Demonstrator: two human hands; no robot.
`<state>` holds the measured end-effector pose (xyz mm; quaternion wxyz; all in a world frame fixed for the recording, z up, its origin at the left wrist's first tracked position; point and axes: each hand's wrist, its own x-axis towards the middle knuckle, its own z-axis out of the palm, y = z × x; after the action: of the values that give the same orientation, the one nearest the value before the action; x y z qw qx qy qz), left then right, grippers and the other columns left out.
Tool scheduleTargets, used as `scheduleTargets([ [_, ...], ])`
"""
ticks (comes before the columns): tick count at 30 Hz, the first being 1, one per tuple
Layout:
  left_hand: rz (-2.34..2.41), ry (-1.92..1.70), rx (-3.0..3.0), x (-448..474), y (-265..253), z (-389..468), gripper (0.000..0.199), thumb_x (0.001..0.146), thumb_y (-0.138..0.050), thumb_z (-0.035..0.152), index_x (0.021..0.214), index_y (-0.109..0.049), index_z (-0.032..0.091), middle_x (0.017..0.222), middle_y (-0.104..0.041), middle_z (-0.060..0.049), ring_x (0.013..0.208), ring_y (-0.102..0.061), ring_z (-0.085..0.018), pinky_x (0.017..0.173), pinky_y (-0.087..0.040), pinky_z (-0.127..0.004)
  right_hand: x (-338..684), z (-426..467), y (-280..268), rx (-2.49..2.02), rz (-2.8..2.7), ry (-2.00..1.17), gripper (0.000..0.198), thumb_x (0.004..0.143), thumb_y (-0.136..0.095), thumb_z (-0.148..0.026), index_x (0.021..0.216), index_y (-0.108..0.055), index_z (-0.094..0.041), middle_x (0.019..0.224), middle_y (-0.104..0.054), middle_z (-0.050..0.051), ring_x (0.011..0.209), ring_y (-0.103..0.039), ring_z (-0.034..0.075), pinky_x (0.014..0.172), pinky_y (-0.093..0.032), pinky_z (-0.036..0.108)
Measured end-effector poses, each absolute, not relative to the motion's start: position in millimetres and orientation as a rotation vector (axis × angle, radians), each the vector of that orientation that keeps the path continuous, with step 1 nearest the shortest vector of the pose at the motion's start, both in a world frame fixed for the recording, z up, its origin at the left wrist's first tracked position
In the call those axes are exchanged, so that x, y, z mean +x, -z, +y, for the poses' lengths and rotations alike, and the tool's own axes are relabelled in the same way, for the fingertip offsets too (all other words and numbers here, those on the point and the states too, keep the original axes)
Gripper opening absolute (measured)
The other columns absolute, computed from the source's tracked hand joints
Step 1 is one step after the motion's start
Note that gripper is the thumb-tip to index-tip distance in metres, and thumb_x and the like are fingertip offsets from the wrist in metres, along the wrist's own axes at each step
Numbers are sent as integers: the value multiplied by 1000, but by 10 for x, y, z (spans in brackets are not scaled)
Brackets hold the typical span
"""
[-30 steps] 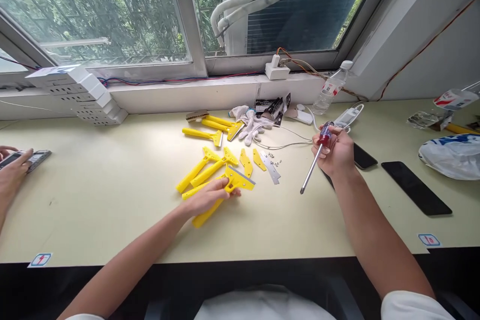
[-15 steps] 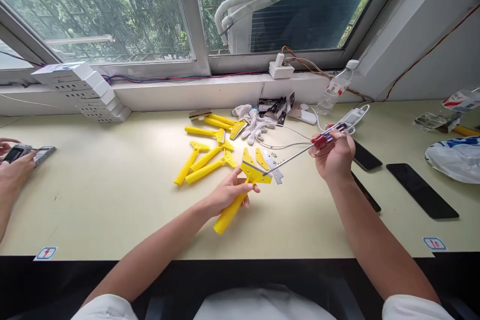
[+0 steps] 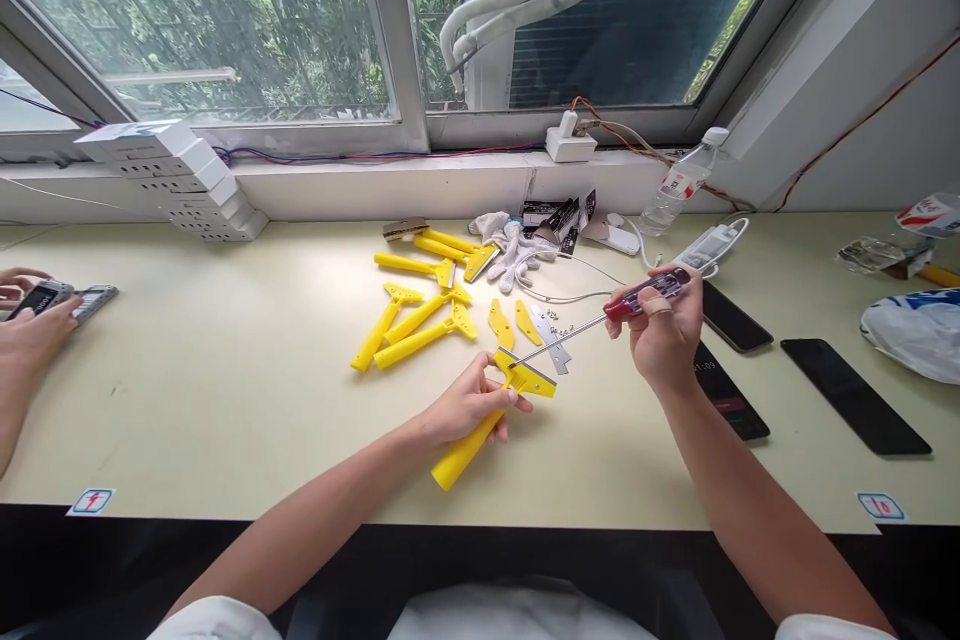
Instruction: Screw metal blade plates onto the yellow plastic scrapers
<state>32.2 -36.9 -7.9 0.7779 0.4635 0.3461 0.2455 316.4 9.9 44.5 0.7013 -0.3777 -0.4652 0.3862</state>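
Observation:
My left hand point(image 3: 480, 402) is wrapped round a yellow scraper point(image 3: 466, 452), its wide head pointing up and away from me. A screwdriver point(image 3: 630, 302) with a red and clear handle is gripped in my right hand point(image 3: 667, 335). Its tip meets the left part of the scraper head, near a screw spot. Just beyond lie two loose yellow plates point(image 3: 527, 322), thin metal blades point(image 3: 553, 352) and several small screws point(image 3: 556, 320). Several more yellow scrapers point(image 3: 424, 332) rest to the left of these.
Behind are white gloves point(image 3: 510, 250), black packets point(image 3: 555, 218) and a water bottle point(image 3: 679, 185). Dark phones point(image 3: 855, 395) lie to the right. White boxes point(image 3: 187, 180) are stacked at the back left. Another person's hands point(image 3: 37, 320) hold a device at the far left.
The screwdriver tip has shifted from the right part of the scraper head to its left part. The scraper sits slightly lower, and the whole view has moved a little.

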Motion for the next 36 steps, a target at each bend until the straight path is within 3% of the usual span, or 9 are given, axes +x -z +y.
scheduleTargets([
  [7,761,-522,1004,329,79,-370,62,91,-82,53,125,-39,25,116,-80,-13,53,-68,-12,48,-48,-24,3097,6,-529,-834,-1118,-827,36,89,-76,-33,110,-47,-32,77,-74,-4,58,-68,20,45,-50,30],
  [15,869,-463,1060,337,133,-344,55,92,-81,48,118,-38,25,108,-79,-12,55,-69,-13,48,-49,-24,3120,-62,-1276,-1280,-1743,-581,30,87,-81,-34,81,-53,-25,54,-58,-5,45,-55,14,50,-42,30],
  [22,874,-437,1058,349,147,-335,52,90,-80,39,117,-38,24,103,-80,-11,53,-68,-14,47,-50,-25,2931,-14,-1649,-1477,-2118,73,66,100,-59,-66,54,-44,-22,45,-37,-2,45,-30,12,52,-20,33],
  [25,867,-432,1042,340,150,-316,53,89,-81,37,116,-38,24,102,-80,-11,53,-69,-14,47,-50,-25,2963,49,-1659,-1383,-2242,-17,58,102,-57,-65,62,-51,-23,49,-43,-2,46,-35,13,54,-26,32],
  [27,862,-434,1040,336,148,-310,53,88,-81,37,116,-38,24,102,-80,-11,53,-69,-14,47,-50,-25,3048,95,-1685,-1245,-2351,-188,40,103,-60,-55,77,-60,-24,59,-57,-2,51,-45,14,56,-33,31],
  [29,854,-427,1047,335,141,-309,53,88,-81,38,115,-37,24,102,-80,-11,53,-68,-13,47,-49,-23,3139,131,-1719,-1066,-2441,-377,21,103,-60,-41,90,-64,-25,80,-70,2,65,-60,18,64,-42,31],
  [32,859,-411,1074,343,127,-313,50,89,-79,37,113,-37,25,103,-80,-10,52,-68,-13,46,-49,-23,3190,157,-1726,-873,-2488,-533,6,97,-63,-31,94,-64,-26,108,-74,8,93,-69,25,79,-51,35],
  [34,871,-408,1092,349,121,-314,47,91,-77,37,113,-38,25,102,-80,-10,52,-67,-13,45,-49,-24,3145,161,-1678,-970,-2430,-481,12,94,-68,-34,102,-63,-26,107,-74,9,91,-69,26,79,-51,37],
  [36,882,-404,1102,353,119,-314,45,92,-75,35,115,-38,24,103,-80,-10,52,-68,-14,45,-49,-25,3071,159,-1613,-1228,-2287,-279,18,97,-67,-41,103,-62,-25,90,-72,7,77,-66,25,72,-47,36],
])
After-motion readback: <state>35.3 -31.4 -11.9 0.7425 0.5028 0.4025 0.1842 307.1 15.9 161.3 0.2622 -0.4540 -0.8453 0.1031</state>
